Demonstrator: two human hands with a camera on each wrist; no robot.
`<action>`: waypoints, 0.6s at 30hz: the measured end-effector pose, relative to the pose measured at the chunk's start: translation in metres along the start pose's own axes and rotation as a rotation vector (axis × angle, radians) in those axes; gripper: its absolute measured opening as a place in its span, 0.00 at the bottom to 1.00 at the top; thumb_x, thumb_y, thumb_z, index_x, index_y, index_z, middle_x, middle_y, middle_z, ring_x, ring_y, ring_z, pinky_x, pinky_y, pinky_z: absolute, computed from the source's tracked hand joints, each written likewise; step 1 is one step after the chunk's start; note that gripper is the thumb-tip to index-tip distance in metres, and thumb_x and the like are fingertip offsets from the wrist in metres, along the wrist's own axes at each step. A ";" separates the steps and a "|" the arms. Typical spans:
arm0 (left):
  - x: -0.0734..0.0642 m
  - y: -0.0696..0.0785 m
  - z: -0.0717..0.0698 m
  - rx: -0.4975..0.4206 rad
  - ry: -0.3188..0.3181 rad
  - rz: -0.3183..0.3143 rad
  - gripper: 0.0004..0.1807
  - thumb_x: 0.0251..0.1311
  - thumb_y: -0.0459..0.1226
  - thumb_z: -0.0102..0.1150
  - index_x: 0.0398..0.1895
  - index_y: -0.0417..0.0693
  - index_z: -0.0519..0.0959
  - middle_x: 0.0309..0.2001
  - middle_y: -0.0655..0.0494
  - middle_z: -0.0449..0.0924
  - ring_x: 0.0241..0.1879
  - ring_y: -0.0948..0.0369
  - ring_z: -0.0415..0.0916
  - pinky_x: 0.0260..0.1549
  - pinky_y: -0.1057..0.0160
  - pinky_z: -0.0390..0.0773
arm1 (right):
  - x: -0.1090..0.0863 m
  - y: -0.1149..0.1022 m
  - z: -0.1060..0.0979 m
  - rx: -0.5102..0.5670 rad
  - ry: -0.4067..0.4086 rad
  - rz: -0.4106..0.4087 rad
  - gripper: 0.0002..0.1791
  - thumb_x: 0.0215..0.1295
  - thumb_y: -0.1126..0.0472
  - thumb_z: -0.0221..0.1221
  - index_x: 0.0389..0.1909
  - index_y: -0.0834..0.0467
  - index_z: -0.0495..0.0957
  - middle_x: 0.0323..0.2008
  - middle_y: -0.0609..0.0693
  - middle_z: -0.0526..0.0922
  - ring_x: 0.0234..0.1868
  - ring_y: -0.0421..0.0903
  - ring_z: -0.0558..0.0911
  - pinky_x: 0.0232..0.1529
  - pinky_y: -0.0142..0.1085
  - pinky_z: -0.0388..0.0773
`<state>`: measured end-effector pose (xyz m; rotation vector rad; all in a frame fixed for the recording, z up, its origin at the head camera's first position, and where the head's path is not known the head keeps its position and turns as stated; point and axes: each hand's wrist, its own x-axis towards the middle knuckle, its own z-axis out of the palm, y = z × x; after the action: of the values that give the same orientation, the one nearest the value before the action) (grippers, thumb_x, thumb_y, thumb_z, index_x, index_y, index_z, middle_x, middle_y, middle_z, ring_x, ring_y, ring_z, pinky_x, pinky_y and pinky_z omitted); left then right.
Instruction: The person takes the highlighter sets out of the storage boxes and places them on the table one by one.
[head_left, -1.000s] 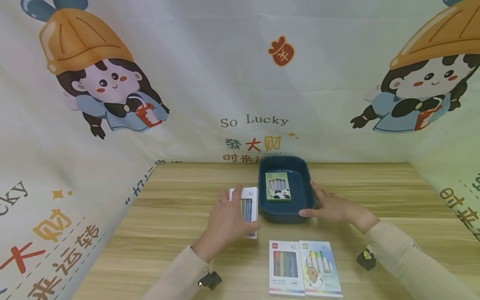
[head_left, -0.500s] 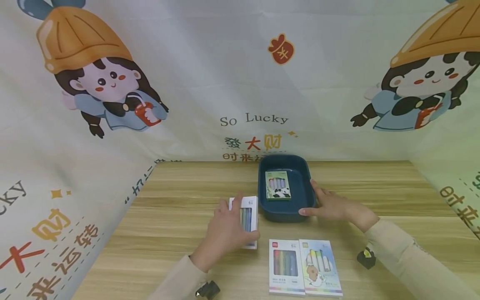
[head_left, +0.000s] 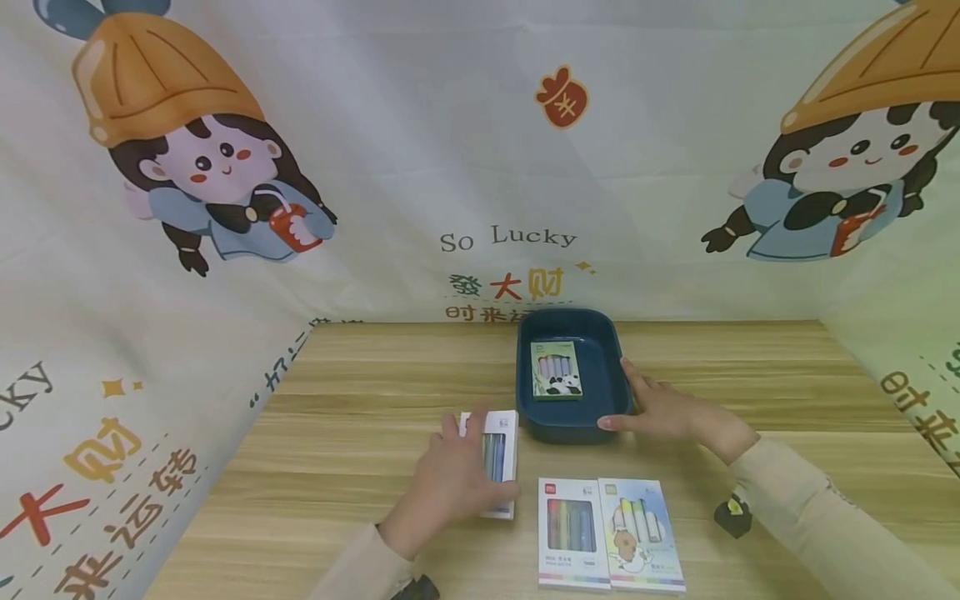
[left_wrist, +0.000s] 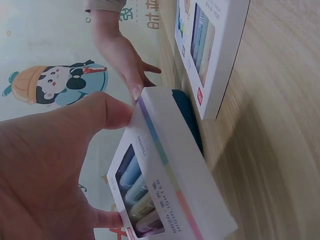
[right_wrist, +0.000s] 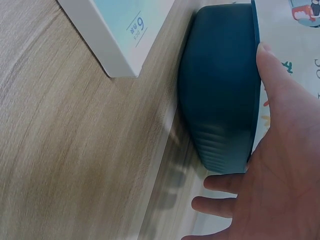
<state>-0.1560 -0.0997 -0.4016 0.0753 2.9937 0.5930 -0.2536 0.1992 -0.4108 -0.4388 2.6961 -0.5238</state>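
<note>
A white windowed box of highlighters [head_left: 498, 457] is gripped by my left hand [head_left: 450, 479], thumb at the near edge and fingers over the far side. In the left wrist view, pastel highlighters show through the window of this box [left_wrist: 167, 165]. Whether its underside touches the table I cannot tell. My right hand [head_left: 667, 414] rests against the right side of a dark blue plastic bin [head_left: 606, 410]. Its thumb touches the rim and its other fingers are extended, as the right wrist view shows. Inside the bin lies a green panda-printed box of markers [head_left: 556, 371].
Two more boxes lie side by side near the front: a white windowed highlighter box [head_left: 573, 533] and a blue-white illustrated box [head_left: 641, 535]. The wood-grain table [head_left: 360, 408] meets a printed cloth backdrop [head_left: 420, 167] behind and at both sides.
My left hand has drawn the highlighter box toward me, from beside the bin to just below its left corner. My right hand and the bin have stayed in place.
</note>
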 end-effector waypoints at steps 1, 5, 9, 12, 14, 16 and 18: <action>-0.001 -0.001 0.001 0.000 -0.012 -0.002 0.61 0.36 0.58 0.73 0.77 0.52 0.55 0.67 0.28 0.59 0.47 0.41 0.74 0.31 0.49 0.80 | 0.000 0.000 0.000 0.002 0.001 -0.002 0.67 0.57 0.21 0.51 0.79 0.59 0.30 0.76 0.70 0.48 0.74 0.77 0.51 0.65 0.73 0.57; -0.006 -0.001 0.005 -0.010 -0.043 -0.007 0.62 0.35 0.57 0.73 0.77 0.50 0.56 0.67 0.27 0.60 0.48 0.41 0.73 0.33 0.46 0.81 | 0.000 -0.001 0.000 -0.001 0.008 -0.006 0.67 0.57 0.21 0.51 0.79 0.60 0.30 0.76 0.71 0.48 0.73 0.77 0.51 0.65 0.72 0.58; -0.009 -0.001 0.009 -0.021 -0.067 -0.002 0.62 0.34 0.56 0.73 0.76 0.48 0.57 0.65 0.27 0.61 0.45 0.43 0.73 0.34 0.45 0.80 | 0.000 -0.001 0.000 -0.010 0.009 -0.007 0.67 0.57 0.21 0.51 0.79 0.60 0.30 0.76 0.71 0.49 0.73 0.77 0.52 0.65 0.72 0.59; -0.010 -0.002 0.012 -0.027 -0.081 -0.001 0.61 0.34 0.56 0.73 0.76 0.48 0.57 0.66 0.26 0.60 0.48 0.41 0.74 0.37 0.44 0.81 | 0.000 0.000 0.000 -0.010 0.011 -0.011 0.67 0.57 0.21 0.51 0.79 0.60 0.30 0.76 0.72 0.48 0.73 0.77 0.52 0.65 0.72 0.58; -0.010 -0.002 0.013 -0.031 -0.084 -0.003 0.61 0.33 0.56 0.73 0.75 0.48 0.58 0.67 0.26 0.60 0.49 0.40 0.73 0.38 0.42 0.81 | 0.000 0.000 0.000 -0.006 0.010 -0.013 0.66 0.57 0.22 0.51 0.79 0.60 0.30 0.76 0.72 0.48 0.74 0.76 0.52 0.65 0.72 0.57; -0.011 -0.002 0.015 -0.024 -0.087 -0.002 0.60 0.34 0.56 0.73 0.75 0.48 0.59 0.67 0.25 0.60 0.52 0.38 0.73 0.41 0.40 0.80 | 0.000 0.000 0.000 -0.006 0.012 -0.015 0.66 0.58 0.22 0.51 0.79 0.60 0.30 0.76 0.72 0.48 0.74 0.76 0.52 0.66 0.73 0.56; -0.012 -0.002 0.016 -0.013 -0.095 0.002 0.60 0.33 0.56 0.73 0.74 0.48 0.60 0.65 0.27 0.62 0.50 0.39 0.74 0.41 0.41 0.80 | 0.000 0.000 0.000 -0.006 0.011 -0.014 0.66 0.58 0.22 0.50 0.79 0.60 0.30 0.76 0.73 0.48 0.74 0.76 0.51 0.66 0.74 0.54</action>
<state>-0.1426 -0.0960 -0.4163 0.1033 2.8979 0.5912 -0.2540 0.1993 -0.4109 -0.4576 2.7080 -0.5236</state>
